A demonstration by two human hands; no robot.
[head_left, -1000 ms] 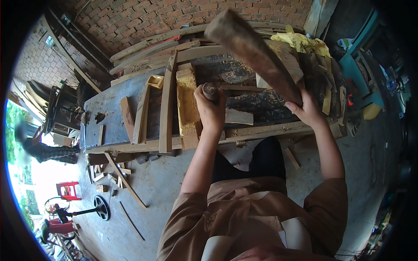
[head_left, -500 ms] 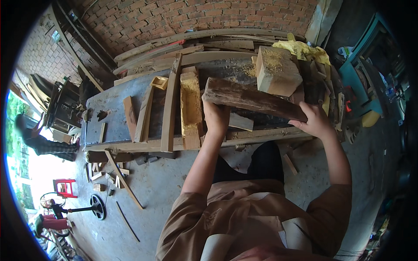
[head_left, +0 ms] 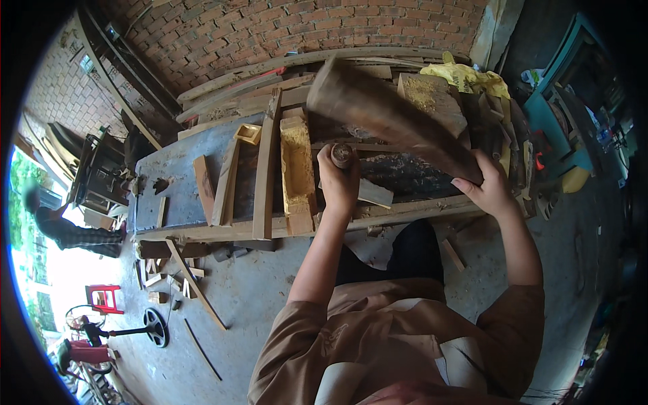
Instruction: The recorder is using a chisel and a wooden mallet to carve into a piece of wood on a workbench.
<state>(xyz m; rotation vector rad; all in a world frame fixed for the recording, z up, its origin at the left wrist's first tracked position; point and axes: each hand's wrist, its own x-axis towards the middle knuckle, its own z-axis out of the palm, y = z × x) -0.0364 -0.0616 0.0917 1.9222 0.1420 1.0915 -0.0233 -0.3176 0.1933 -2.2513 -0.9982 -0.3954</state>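
My right hand (head_left: 491, 185) is wrapped round the near end of a rough dark wooden billet (head_left: 398, 118). The billet slants up and away to the left, its far end raised over the bench and smeared by motion. Below that end, my left hand (head_left: 339, 182) is closed in a fist round a thick wooden handle (head_left: 343, 154), whose round worn top faces up. What lies under the handle is hidden by the fist. Just left of this hand lies a long block with a hollowed trough (head_left: 295, 165), dusted with yellow wood powder.
Planks (head_left: 267, 169) lie across the workbench (head_left: 179, 165), beside a small hollowed box (head_left: 248, 133). A big square wood block (head_left: 432, 101) and a yellow bag (head_left: 469, 79) sit at the back right. Offcuts litter the floor; a person (head_left: 74, 226) stands far left near a red stool (head_left: 104, 299).
The billet's far end has swung up, away from my left hand, uncovering the round top of the handle in it. Both hands have stayed nearly in place.
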